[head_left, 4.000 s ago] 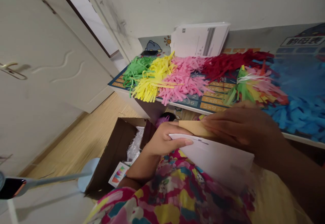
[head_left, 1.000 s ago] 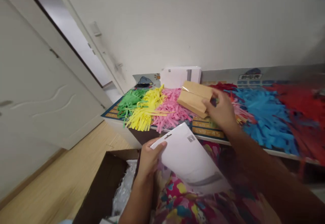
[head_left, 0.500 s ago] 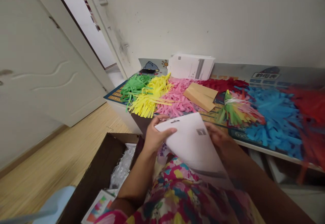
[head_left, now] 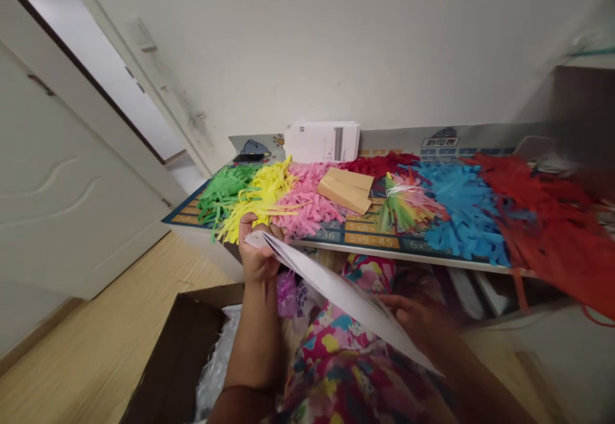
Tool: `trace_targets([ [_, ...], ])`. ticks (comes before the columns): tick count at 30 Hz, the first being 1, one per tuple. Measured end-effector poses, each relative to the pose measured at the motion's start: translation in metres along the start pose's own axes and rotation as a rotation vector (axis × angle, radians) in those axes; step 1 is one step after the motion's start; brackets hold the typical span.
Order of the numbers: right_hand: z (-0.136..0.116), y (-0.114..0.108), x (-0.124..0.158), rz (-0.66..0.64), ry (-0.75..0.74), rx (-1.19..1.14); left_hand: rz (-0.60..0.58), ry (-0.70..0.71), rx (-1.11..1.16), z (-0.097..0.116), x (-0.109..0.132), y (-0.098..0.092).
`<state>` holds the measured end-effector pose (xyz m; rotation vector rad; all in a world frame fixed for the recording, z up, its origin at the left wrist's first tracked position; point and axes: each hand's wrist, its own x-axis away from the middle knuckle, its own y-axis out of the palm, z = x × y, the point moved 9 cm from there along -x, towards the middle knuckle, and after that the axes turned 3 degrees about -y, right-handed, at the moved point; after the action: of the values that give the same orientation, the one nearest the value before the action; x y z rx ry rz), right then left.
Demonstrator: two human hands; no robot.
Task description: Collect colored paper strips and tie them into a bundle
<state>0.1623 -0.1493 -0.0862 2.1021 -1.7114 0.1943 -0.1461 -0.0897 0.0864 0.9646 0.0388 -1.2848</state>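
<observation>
Compared with half a second earlier, the white packet [head_left: 336, 289] has swung from showing its broad face to nearly edge-on, and the right hand [head_left: 408, 315] sits lower along it. The packet hangs in front of the front edge of the table [head_left: 432, 259], above the wearer's lap, slanting down to the right. The left hand [head_left: 259, 251] grasps its upper end between thumb and fingers, presumably to steady it, since nothing beneath bears that end. The right hand's fingers lie at the packet's far edge; whether they grip it or merely touch cannot be told.

On the table, the tan paper piece [head_left: 346, 190] rests across the pink strips [head_left: 312, 209], apparently laid there to leave the hand free. To its right, near the front edge, a white tie gathers the multicoloured bundle [head_left: 401, 206]. Green strips [head_left: 221, 193] occupy the left end, and red strips [head_left: 542, 219] overhang the front edge at right. White packets [head_left: 319, 142] lean at the back edge, the wall probably serving as support.
</observation>
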Motion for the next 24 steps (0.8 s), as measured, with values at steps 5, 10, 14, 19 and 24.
trace_targets([
  [5,-0.016,0.019,0.0,-0.123,0.043,-0.236,-0.066,-0.013,0.083,-0.012,-0.022,0.028],
  [10,-0.031,0.044,-0.003,-0.222,0.059,-0.414,-0.039,-0.083,0.231,-0.048,-0.044,0.026],
  [14,-0.019,0.057,-0.012,-0.215,0.157,-0.494,0.033,-0.106,0.329,-0.075,-0.053,0.012],
  [19,-0.017,0.069,-0.018,-0.185,0.209,-0.662,0.141,-0.128,0.29,-0.09,-0.051,-0.002],
  [24,-0.02,0.081,-0.018,-0.201,0.177,-0.566,0.215,-0.132,-0.175,-0.079,-0.055,-0.011],
])
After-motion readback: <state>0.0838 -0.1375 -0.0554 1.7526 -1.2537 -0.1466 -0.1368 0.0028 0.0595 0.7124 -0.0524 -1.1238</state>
